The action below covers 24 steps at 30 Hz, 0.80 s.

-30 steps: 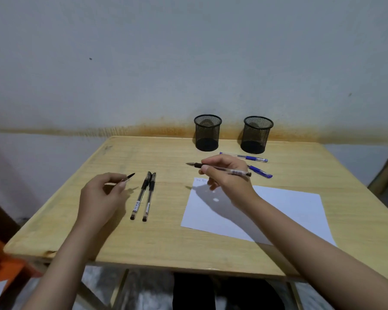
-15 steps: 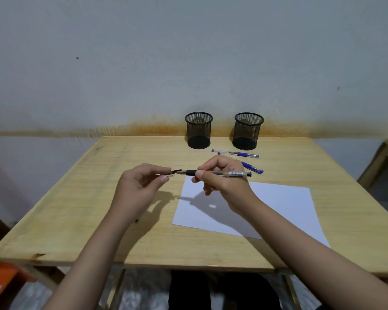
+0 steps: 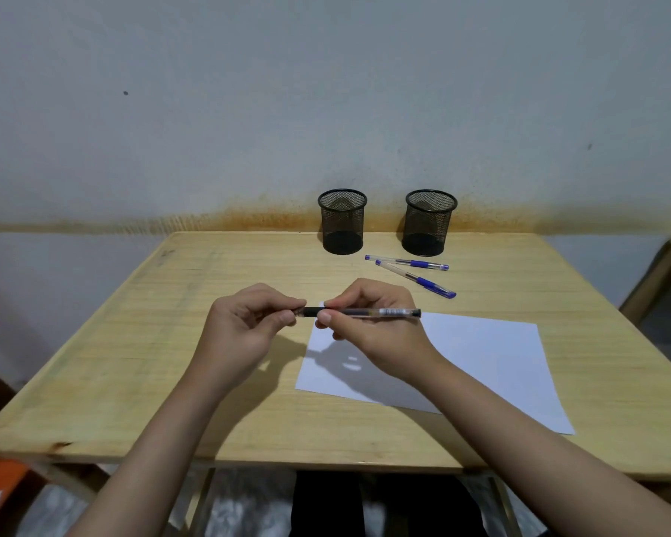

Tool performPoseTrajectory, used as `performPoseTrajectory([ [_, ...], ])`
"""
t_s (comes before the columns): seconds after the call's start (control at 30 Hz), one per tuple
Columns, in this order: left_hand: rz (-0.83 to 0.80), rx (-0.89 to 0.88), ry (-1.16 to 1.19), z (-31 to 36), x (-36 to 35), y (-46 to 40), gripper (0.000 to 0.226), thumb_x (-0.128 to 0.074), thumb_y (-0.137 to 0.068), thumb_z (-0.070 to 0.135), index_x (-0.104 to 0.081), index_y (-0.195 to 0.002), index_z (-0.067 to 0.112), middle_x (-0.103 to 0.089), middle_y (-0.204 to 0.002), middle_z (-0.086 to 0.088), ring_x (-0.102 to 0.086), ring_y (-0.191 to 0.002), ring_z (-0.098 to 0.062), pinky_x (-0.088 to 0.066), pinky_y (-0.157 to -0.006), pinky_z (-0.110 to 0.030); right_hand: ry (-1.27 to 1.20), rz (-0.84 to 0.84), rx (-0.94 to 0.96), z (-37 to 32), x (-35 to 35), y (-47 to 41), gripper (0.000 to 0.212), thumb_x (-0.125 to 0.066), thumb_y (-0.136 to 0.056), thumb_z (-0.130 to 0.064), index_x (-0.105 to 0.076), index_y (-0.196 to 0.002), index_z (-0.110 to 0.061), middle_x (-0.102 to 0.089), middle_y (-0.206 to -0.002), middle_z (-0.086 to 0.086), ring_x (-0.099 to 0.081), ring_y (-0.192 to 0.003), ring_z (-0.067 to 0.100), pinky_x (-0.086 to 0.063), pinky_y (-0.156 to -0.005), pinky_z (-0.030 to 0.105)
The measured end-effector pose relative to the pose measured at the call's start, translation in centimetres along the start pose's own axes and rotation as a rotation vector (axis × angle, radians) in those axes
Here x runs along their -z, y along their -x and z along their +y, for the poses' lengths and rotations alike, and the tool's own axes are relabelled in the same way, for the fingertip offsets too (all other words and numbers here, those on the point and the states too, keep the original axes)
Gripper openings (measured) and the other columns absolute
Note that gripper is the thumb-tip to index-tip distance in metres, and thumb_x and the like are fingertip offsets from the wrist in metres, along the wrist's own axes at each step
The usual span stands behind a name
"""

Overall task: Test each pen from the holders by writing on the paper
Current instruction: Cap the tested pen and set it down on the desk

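Both hands up over the table, meeting on one black pen held level above the near-left corner of the paper. Right hand grips the barrel, thumb and curled fingers around it, back end of the pen sticking out to the right. Left hand pinches the pen's left end, thumb and forefinger closed on it; that end is hidden inside the fingers, can't tell whether it's a cap or the tip. Pen is not touching the paper; the hands cast a shadow on the sheet's left part. Paper lies flat, right of centre, slightly skewed. Behind the hands: two blue pens lying on the wood, near each other at their left ends, the nearer one angled toward the right. Behind those, at the far edge by the wall, two black mesh holders: left holder, right holder, upright, well apart. Orange object at lower left edge, unclear. Wooden frame at far right edge.
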<state>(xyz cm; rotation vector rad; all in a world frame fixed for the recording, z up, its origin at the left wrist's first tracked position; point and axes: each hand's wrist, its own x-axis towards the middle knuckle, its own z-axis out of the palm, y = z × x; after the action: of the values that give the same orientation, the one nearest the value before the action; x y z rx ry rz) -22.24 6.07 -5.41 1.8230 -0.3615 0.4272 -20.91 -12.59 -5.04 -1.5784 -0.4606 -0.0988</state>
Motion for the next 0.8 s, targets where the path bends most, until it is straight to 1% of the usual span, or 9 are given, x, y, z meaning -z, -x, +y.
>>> performPoseTrajectory([
  [0.07,-0.015,-0.004,0.013,0.1,0.5,0.0,0.028,-0.064,-0.078,-0.007,-0.075,-0.082,0.018,-0.068,-0.079,-0.005,-0.064,-0.073,-0.019,-0.051,-0.073,-0.028,0.013,-0.029,0.038,0.1,-0.6,0.2,0.010,-0.075,-0.078,-0.002,-0.068,-0.076,-0.009,-0.071,-0.075,0.012,-0.070,-0.073,0.032,-0.057,-0.068,0.043],
  [0.13,-0.035,0.001,0.046,0.0,1.4,-0.1,0.023,-0.063,-0.076,0.002,-0.075,-0.083,0.020,-0.069,-0.079,-0.002,-0.065,-0.074,-0.017,-0.050,-0.072,-0.023,0.029,-0.097,0.060,-0.2,-0.9,-0.1,0.010,-0.075,-0.077,-0.002,-0.067,-0.080,-0.007,-0.069,-0.075,0.005,-0.068,-0.071,0.024,-0.056,-0.069,0.040],
  [0.23,-0.044,0.021,0.066,-0.4,2.9,-0.6,0.032,-0.065,-0.077,-0.007,-0.076,-0.082,0.023,-0.071,-0.085,-0.004,-0.066,-0.083,-0.017,-0.052,-0.077,-0.025,0.033,-0.299,0.056,-0.7,-0.9,-1.3,0.019,-0.073,-0.077,0.005,-0.068,-0.095,0.004,-0.072,-0.091,0.016,-0.069,-0.083,0.021,-0.057,-0.080,0.042],
  [0.33,-0.021,0.049,0.050,-0.9,4.0,-0.8,0.036,-0.061,-0.079,-0.012,-0.076,-0.085,0.020,-0.072,-0.092,-0.005,-0.066,-0.090,-0.018,-0.053,-0.081,-0.028,-0.032,-0.435,-0.112,-1.2,-1.2,-2.3,0.025,-0.063,-0.083,0.008,-0.066,-0.108,0.006,-0.069,-0.105,0.027,-0.067,-0.086,0.021,-0.057,-0.075,0.027],
  [0.43,0.009,0.099,0.046,-1.5,4.5,-0.7,0.031,-0.062,-0.079,-0.011,-0.074,-0.093,0.014,-0.072,-0.097,-0.004,-0.067,-0.097,-0.019,-0.053,-0.079,-0.022,-0.077,-0.369,-0.270,-0.9,-2.5,-2.7,0.017,-0.068,-0.083,-0.003,-0.070,-0.100,0.001,-0.069,-0.098,0.031,-0.065,-0.078,0.025,-0.055,-0.068,0.028],
  [0.53,0.056,0.167,-0.006,-2.6,5.1,-0.5,0.033,-0.067,-0.080,0.001,-0.069,-0.107,0.018,-0.072,-0.106,0.002,-0.066,-0.102,-0.015,-0.052,-0.085,-0.024,-0.074,-0.257,-0.371,-0.1,-4.1,-3.2,0.017,-0.075,-0.077,-0.001,-0.070,-0.092,0.000,-0.070,-0.078,0.021,-0.066,-0.064,0.021,-0.054,-0.060,0.026],
  [0.67,0.102,0.289,-0.392,-4.9,7.1,0.5,0.048,-0.068,-0.084,0.027,-0.053,-0.130,0.030,-0.050,-0.130,0.013,-0.048,-0.117,-0.006,-0.040,-0.096,-0.030,-0.058,-0.112,-0.468,0.7,-5.7,-4.0,0.028,-0.074,-0.076,0.004,-0.063,-0.101,0.003,-0.064,-0.053,0.007,-0.061,-0.041,0.011,-0.050,-0.045,0.018],
  [0.73,0.038,0.305,-0.566,-6.4,8.6,1.2,0.054,-0.063,-0.084,0.041,-0.048,-0.134,0.026,-0.045,-0.141,0.006,-0.041,-0.128,-0.013,-0.033,-0.107,-0.037,0.046,-0.041,-0.475,1.7,-6.4,-4.8,0.024,-0.075,-0.075,0.002,-0.066,-0.097,0.000,-0.064,-0.053,0.007,-0.062,-0.042,0.013,-0.054,-0.048,0.022],
  [0.8,-0.059,0.346,-0.714,-7.7,9.8,1.8,0.061,-0.052,-0.082,0.054,-0.045,-0.136,0.027,-0.040,-0.147,0.001,-0.036,-0.135,-0.022,-0.027,-0.111,-0.052,0.187,0.002,-0.458,2.8,-7.2,-5.6,0.014,-0.076,-0.074,-0.002,-0.070,-0.085,-0.006,-0.068,-0.066,0.012,-0.069,-0.056,0.022,-0.060,-0.059,0.032],
])
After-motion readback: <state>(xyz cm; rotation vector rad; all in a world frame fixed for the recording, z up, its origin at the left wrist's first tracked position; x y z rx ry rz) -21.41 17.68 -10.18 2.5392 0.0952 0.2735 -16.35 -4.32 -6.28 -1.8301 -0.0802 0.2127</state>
